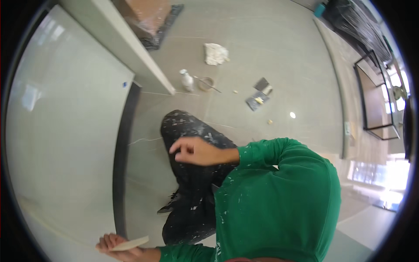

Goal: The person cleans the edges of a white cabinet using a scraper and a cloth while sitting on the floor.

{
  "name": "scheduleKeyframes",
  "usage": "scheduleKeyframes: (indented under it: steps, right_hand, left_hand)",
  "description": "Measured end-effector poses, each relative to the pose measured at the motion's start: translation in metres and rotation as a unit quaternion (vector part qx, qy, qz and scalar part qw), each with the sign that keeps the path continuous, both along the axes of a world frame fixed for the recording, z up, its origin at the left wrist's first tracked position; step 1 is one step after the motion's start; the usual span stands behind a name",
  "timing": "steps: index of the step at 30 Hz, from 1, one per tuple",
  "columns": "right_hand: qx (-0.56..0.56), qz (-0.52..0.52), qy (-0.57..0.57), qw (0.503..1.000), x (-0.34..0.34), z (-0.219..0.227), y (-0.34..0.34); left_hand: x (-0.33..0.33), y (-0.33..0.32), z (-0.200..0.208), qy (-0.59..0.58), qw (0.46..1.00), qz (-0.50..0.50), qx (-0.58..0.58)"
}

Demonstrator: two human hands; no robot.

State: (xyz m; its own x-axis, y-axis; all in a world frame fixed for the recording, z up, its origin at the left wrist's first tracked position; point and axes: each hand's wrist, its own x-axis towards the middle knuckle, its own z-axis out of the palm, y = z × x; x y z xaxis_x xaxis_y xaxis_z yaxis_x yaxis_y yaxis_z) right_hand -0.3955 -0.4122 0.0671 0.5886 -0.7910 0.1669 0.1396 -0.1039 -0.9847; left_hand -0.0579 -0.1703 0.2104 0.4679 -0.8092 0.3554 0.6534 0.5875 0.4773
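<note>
At the lower left, my left hand (114,247) grips a pale, thin, slightly curved strip (130,244) whose material I cannot make out. It is beside the bottom of a glossy white panel (65,122). Over my paint-spotted dark trousers (185,183), my right hand (196,151) is near my knee, fingers loosely bent and apart, with nothing seen in them. Farther off on the floor stand a white bottle (187,81) and a small bowl (205,84) with a thin stick across it. Flat grey scraper-like pieces (253,104) lie to their right, with a yellowish lump on one.
A crumpled white cloth (215,54) lies beyond the bowl. A pale upright panel edge (150,72) stands left of the bottle. At the far left is a cardboard box (148,15) on dark plastic. A black metal frame (365,100) and plastic-wrapped items (358,26) are at right.
</note>
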Motion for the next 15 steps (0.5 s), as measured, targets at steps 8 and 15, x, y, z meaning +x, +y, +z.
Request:
scheduleKeyframes:
  steps: [8, 15]
  right_hand:
    - [-0.057, -0.563, 0.332, 0.754, -0.258, -0.202, -0.106]
    - [0.094, -0.517, 0.589, 0.615, -0.397, -0.242, -0.151]
  left_hand:
    - [-0.031, 0.019, 0.010, 0.056, 0.976, 0.199, 0.063]
    - [-0.001, 0.063, -0.018, 0.019, 0.948, 0.298, 0.109]
